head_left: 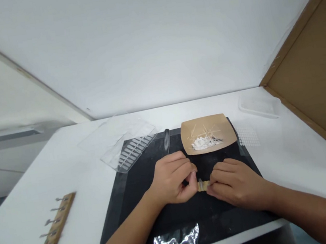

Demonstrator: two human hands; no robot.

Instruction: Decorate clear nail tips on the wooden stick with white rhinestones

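Between my hands, low over the black mat, is a short yellowish strip (203, 186) with wavy edges. A small clear piece (200, 183) stands up on it. My right hand (234, 184) is closed, its thumb and fingers gripping the strip's right end. My left hand (175, 178) is closed in a pinch right at the strip's left end; what sits between its fingertips is hidden. Just beyond the hands, a tan card tray (187, 135) holds a heap of small white bits and several thin sticks.
The black mat (146, 180) lies on a white table (78, 161). At left is a wooden bar (62, 223) with several metal clips. Behind lie a sheet of clear nail-shaped tips (135, 151), a dark-handled tool (167, 140), a white dot sheet (248, 136) and a clear lid (258, 105).
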